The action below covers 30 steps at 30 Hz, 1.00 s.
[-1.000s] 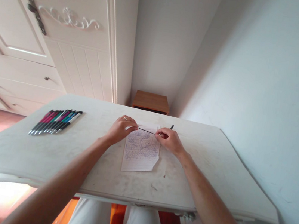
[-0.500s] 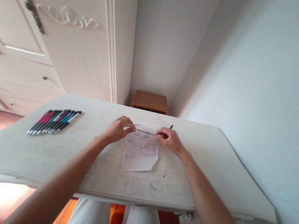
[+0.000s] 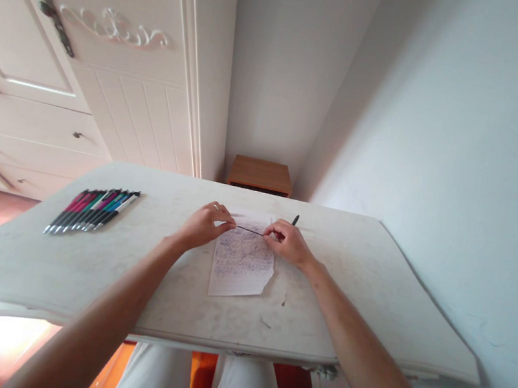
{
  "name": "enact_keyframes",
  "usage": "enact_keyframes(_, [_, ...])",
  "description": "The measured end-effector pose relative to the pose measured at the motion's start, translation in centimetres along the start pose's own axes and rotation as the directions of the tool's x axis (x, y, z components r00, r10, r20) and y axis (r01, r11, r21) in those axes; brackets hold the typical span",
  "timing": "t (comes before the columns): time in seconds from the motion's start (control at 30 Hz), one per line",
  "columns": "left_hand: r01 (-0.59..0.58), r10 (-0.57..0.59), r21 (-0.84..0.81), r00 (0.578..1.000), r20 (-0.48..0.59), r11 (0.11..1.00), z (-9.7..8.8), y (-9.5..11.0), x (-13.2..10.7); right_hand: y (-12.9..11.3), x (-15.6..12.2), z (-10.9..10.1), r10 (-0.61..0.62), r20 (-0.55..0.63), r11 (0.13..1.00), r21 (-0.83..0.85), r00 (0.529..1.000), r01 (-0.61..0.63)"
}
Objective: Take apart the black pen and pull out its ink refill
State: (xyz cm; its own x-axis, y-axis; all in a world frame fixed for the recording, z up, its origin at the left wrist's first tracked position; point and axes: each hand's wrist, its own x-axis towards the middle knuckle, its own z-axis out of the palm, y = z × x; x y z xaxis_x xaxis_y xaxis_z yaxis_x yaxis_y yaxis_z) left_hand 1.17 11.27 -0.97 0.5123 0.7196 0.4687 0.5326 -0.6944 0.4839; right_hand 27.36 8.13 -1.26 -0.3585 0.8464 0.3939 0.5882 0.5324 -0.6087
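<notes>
A thin black rod (image 3: 249, 230), possibly a pen refill, spans the gap between my hands. My left hand (image 3: 202, 226) pinches its left end. My right hand (image 3: 285, 241) is closed around a dark pen, whose black end (image 3: 295, 220) sticks out past the fingers, and the rod's right end disappears into that grip. Both hands hover at the top edge of a torn sheet of paper (image 3: 242, 263) covered in dense blue scribbles. The pen's body is hidden by my fingers.
A row of several coloured pens (image 3: 92, 210) lies to the left on the worn white table (image 3: 319, 308). A white wall (image 3: 443, 151) runs along the right side, white cabinet doors (image 3: 120, 106) stand at the left, and a small wooden cabinet (image 3: 261, 174) stands beyond the table.
My right hand has moved left, closer to my left hand, shortening the visible stretch of rod. The view has shifted slightly.
</notes>
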Motion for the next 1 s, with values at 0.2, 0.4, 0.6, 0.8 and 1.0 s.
enact_keyframes(0.2, [0.018,-0.020,-0.033,0.999,-0.050,0.999,-0.5,-0.1,0.1,0.5,0.0,-1.4,0.031,-0.012,0.999,-0.034,0.999,-0.031])
enact_keyframes(0.4, [0.067,-0.067,0.031,0.998,0.003,0.997,-0.9,-0.6,-0.1,1.0,-0.4,-3.5,0.156,0.033,0.976,-0.157,0.987,-0.149])
enact_keyframes(0.6, [0.172,-0.186,0.114,0.975,0.125,0.979,-1.1,-0.5,0.0,0.8,-0.7,-4.1,0.340,0.041,0.897,-0.314,0.940,-0.311])
enact_keyframes(0.8, [0.202,-0.221,0.134,0.965,0.143,0.970,-1.0,-0.6,0.0,0.7,-0.7,-4.0,0.395,-0.011,0.830,-0.425,0.919,-0.362])
enact_keyframes(1.0, [0.187,-0.193,0.096,0.979,0.057,0.978,-1.2,-0.1,0.1,0.2,-0.6,-4.2,0.255,-0.181,0.910,-0.289,0.950,-0.299])
